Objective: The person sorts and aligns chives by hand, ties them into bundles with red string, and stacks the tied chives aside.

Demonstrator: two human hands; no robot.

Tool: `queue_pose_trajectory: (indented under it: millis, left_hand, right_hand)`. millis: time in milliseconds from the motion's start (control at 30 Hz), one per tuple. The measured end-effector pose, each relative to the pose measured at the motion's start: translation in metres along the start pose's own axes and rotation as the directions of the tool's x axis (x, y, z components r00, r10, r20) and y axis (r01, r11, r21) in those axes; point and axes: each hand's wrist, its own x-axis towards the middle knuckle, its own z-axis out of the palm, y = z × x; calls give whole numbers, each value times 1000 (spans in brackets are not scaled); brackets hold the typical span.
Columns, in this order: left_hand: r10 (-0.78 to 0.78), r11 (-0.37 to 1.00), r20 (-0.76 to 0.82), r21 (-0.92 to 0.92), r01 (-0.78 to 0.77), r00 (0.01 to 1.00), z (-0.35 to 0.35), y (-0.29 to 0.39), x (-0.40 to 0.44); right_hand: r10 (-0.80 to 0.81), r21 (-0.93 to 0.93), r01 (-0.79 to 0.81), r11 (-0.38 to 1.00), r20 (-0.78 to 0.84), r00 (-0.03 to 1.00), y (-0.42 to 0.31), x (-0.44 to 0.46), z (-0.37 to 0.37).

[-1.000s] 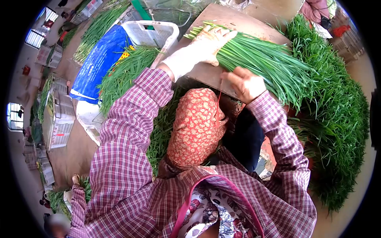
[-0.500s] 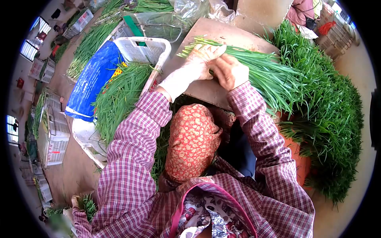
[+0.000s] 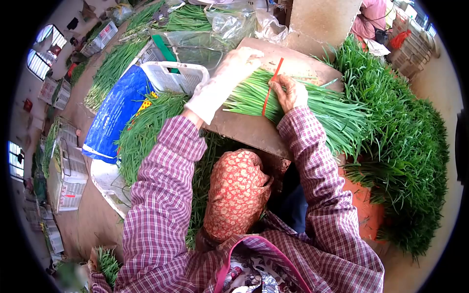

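A bundle of long green stalks (image 3: 244,95) lies across the brown board (image 3: 278,56), pale ends to the left and leaves to the right. A thin red band (image 3: 266,101) crosses its top, one end sticking up past the far edge. My right hand (image 3: 290,94) is closed on the band, its thumb and fingertips pinched against it over the bundle. My left hand (image 3: 240,62), in a pale glove, is above the board's left part, just beyond the pale ends, with fingers loosely bent and apart and nothing visible in them.
A large heap of green leaves (image 3: 405,146) is at the right. At the left, a white crate (image 3: 178,75) stands by a blue sheet (image 3: 115,115) and loose greens (image 3: 151,132). A red flowered cloth bundle (image 3: 237,193) is below the board. A person (image 3: 373,19) is at the upper right.
My hands have moved apart; the left lifted away from the stalks toward the far side. The red band, hanging from my right hand earlier, now lies across the bundle.
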Motion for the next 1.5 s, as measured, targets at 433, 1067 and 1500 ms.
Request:
queue_pose_trajectory:
  millis: [433, 1067, 1500]
  left_hand:
    - [349, 934, 157, 22, -357, 924, 35, -45, 22]
    - [137, 986, 176, 69, -151, 975, -2, 9, -42]
    - [-154, 914, 235, 403, 48, 960, 58, -30, 51]
  right_hand:
    - [-23, -34, 20, 999, -80, 997, -14, -12, 10]
    - [-160, -33, 176, 984, 277, 948, -16, -26, -3]
    - [-174, -54, 190, 980, 216, 961, -20, -31, 1]
